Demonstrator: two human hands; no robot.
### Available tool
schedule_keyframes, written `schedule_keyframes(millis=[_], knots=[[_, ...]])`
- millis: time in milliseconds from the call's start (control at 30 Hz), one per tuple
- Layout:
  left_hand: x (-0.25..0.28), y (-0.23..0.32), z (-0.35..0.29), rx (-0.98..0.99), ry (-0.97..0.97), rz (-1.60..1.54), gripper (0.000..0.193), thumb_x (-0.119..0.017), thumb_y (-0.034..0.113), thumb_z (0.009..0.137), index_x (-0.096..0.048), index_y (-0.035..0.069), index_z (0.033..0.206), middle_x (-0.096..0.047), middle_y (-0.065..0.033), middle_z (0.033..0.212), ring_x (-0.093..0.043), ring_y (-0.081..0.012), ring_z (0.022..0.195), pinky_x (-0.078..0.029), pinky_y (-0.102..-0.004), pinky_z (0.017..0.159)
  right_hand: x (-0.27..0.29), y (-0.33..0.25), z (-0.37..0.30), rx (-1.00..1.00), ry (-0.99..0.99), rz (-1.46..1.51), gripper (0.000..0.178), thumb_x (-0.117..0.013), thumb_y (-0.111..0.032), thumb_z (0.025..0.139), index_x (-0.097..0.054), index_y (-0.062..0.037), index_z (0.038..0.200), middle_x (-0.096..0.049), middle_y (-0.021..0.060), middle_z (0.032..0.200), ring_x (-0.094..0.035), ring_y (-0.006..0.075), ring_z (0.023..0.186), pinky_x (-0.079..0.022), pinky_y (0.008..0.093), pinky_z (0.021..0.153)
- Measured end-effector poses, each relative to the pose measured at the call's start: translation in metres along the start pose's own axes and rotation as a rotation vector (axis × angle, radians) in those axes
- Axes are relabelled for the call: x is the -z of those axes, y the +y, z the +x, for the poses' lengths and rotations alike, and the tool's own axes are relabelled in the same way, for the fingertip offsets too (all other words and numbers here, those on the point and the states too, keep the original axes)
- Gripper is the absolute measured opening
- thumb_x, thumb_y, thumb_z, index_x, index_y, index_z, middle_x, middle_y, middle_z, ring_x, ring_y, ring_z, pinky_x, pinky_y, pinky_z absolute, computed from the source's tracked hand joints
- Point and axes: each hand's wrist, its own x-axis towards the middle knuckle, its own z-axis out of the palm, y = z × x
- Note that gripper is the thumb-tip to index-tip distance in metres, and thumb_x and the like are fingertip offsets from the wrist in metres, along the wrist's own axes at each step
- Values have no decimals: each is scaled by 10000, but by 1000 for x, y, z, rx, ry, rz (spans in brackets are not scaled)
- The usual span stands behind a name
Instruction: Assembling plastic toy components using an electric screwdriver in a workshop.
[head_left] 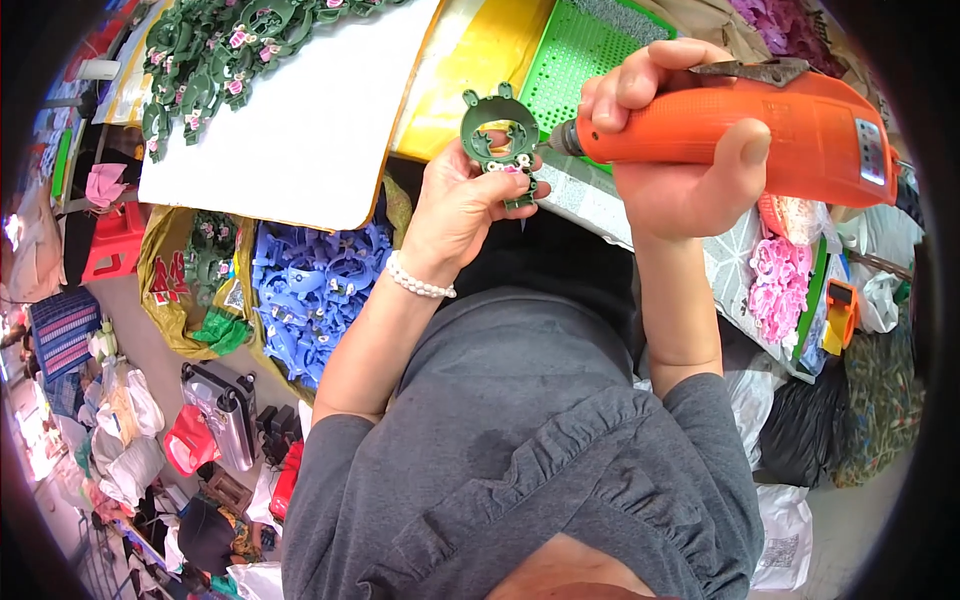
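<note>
My left hand [450,215] pinches a dark green plastic toy part [478,122] with a round ring, two small ear-like knobs on top and a pink flower piece low on it. My right hand [668,185] is wrapped round an orange electric screwdriver [720,135], lying sideways with its nose toward the left. The screwdriver's tip meets the right edge of the green part in view; whether they touch, I cannot tell. A dark, pointed metal piece [755,71] lies along the top of the screwdriver, near my fingers.
A white board [300,150] bears a heap of green parts [215,55] at the far left. Behind the screwdriver lies a green perforated tray [580,65]. Blue parts [320,290] fill a sack at my left, beside a yellow bag [165,250]. Pink parts [780,285] lie at right.
</note>
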Motion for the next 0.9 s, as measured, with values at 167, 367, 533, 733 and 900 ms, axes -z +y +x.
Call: schedule_keyframes(millis=[167,367,533,733,900], knots=[[0,-1,2,52,-29,-41,300,-593,-31,751,-493,82,1010,-628,-101,922,-661,-234,784,-557,-293,611,5,8,-5,-21,-3,-3,652,-477,-623,788,-507,-39,1075,-536,66,837,-514,179,701,-412,362,681],[-3,-1,3,49,-27,-42,293,-587,-33,756,-490,85,1006,-630,-101,913,-662,-231,773,-558,-291,606,5,9,-7,-30,25,-26,647,-481,-616,791,-506,-34,1073,-541,69,825,-518,179,687,-420,366,687],[-4,0,2,46,-24,-42,286,-583,-34,758,-486,84,1000,-633,-97,903,-662,-228,774,-556,-289,600,5,11,-9,-32,32,-47,621,-480,-594,805,-506,-34,1072,-543,75,817,-524,178,681,-428,367,691],[-5,-2,2,22,-22,-35,297,-587,-29,757,-485,79,1014,-631,-89,889,-663,-223,769,-552,-289,594,2,12,-14,-65,71,-93,590,-492,-567,809,-507,-36,1065,-543,77,816,-523,176,676,-434,367,682],[-10,-5,0,-15,22,12,345,-597,-45,737,-484,48,1049,-626,-81,872,-659,-197,746,-551,-281,592,-4,10,-13,-111,106,-198,581,-538,-557,785,-500,-25,1015,-532,84,788,-515,181,653,-443,354,647]])
